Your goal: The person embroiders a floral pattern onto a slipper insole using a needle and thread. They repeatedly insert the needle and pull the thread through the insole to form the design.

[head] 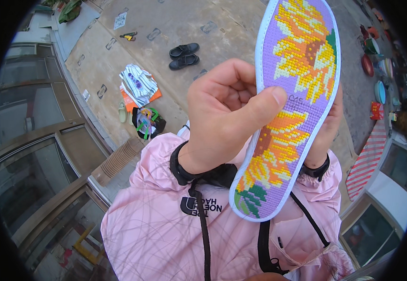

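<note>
A cross-stitched shoe insole (303, 77) is held up close before my chest, its long axis slightly tilted. Yellow and orange sunflowers with green leaves cover its purple ground, inside a pale blue edging. My left hand (221, 112) grips the left side at the narrow middle. Its thumb lies on the stitched face, and its other fingers curl at the edge and behind. On the far right edge my right hand (330, 121) supports the insole from behind; most of its fingers are hidden. Both wrists come out of the black cuffs of a pink jacket (161, 217).
Black shoes (184, 56) stand on the floor ahead. To the left are yellow-handled tools (129, 36), a striped cloth bundle (138, 86), a pale green slipper (122, 112) and a black bag (157, 124) of colourful items. Basins (379, 92) and a red-striped cloth (367, 161) lie right.
</note>
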`<state>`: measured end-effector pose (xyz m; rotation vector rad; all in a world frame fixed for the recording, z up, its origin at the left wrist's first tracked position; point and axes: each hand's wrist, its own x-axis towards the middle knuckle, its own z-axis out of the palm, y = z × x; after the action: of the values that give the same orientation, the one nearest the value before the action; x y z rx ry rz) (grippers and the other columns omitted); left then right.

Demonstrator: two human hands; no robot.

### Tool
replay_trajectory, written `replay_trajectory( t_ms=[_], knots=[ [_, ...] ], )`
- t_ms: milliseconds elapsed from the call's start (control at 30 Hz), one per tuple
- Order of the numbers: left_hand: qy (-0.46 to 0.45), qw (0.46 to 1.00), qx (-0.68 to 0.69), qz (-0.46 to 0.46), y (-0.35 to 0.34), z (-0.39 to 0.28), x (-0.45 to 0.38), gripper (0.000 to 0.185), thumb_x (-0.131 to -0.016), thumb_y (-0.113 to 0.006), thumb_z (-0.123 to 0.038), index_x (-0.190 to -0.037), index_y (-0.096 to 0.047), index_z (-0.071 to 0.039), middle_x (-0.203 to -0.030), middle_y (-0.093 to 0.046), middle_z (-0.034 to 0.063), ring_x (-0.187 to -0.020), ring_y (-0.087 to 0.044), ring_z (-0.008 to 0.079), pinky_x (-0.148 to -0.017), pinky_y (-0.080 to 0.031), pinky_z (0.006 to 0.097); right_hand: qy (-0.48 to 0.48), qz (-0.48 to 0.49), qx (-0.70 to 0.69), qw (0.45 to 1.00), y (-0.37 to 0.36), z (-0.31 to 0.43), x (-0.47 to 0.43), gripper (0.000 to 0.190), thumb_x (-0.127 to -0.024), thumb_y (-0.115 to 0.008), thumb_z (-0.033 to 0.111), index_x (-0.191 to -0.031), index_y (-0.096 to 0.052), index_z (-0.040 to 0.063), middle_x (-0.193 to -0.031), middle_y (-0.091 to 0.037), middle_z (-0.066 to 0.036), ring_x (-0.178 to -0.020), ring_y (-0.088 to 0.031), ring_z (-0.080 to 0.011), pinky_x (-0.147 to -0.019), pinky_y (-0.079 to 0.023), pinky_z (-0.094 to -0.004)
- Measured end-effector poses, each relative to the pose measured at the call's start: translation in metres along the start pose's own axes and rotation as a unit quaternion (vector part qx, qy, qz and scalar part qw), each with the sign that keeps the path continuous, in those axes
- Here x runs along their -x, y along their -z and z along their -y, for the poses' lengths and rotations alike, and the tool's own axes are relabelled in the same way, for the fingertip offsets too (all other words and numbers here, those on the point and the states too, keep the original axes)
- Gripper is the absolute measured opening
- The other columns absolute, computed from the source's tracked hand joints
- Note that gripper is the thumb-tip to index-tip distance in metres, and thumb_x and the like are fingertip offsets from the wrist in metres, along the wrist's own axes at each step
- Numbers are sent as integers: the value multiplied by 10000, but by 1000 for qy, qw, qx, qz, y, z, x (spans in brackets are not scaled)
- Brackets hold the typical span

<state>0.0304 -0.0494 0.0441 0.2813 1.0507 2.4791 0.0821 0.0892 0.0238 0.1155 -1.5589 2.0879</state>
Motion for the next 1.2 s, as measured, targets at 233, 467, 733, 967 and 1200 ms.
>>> replay_trajectory(
  t_ms=[233, 467, 733, 967, 1200],
  knots=[
    [11, 1000, -4, -5, 0, -1, 1, 158, -833, -688, 0, -926, -568, 43, -860, -661, 93, -740, -638, 88, -654, -522, 220, 3, 0, -24, 1000, -3, 1, -3, 427, -811, -712, -2, -1188, -512, -11, -1126, -633, -61, -996, -615, -122, -879, -486, -276],
    [-20, 1000, -20, -2, 2, 0, 0, 162, -830, -688, 0, -932, -570, 43, -861, -663, 92, -751, -639, 87, -664, -520, 220, -12, 2, 8, 1000, 5, -2, -2, 315, -867, -666, 47, -1146, -531, -14, -1106, -629, -57, -956, -612, -116, -845, -487, -270],
    [199, 907, 357, 104, 29, 10, -18, 250, -968, -518, -178, -1059, -534, 54, -934, -640, 133, -763, -637, 186, -692, -516, 255, 23, 59, 16, 998, 7, 5, -13, 158, -935, -592, 111, -1016, -549, -17, -970, -580, -107, -737, -559, -128, -664, -463, -250],
    [221, 901, 358, 106, 23, 15, -20, 215, -949, -553, -184, -990, -514, 23, -801, -552, 82, -639, -523, 148, -534, -424, 240, 39, 42, 75, 996, 9, 11, -13, 112, -890, -629, 45, -972, -586, -19, -942, -577, -90, -718, -534, -110, -650, -437, -234],
    [179, 913, 331, 159, 21, 19, -18, 315, -948, -548, -141, -1174, -516, 75, -999, -657, 136, -815, -657, 158, -715, -537, 258, 73, 68, 272, 957, 3, 34, -12, 105, -842, -654, 8, -922, -597, -29, -896, -577, -98, -796, -541, -144, -717, -415, -240]
  ],
)
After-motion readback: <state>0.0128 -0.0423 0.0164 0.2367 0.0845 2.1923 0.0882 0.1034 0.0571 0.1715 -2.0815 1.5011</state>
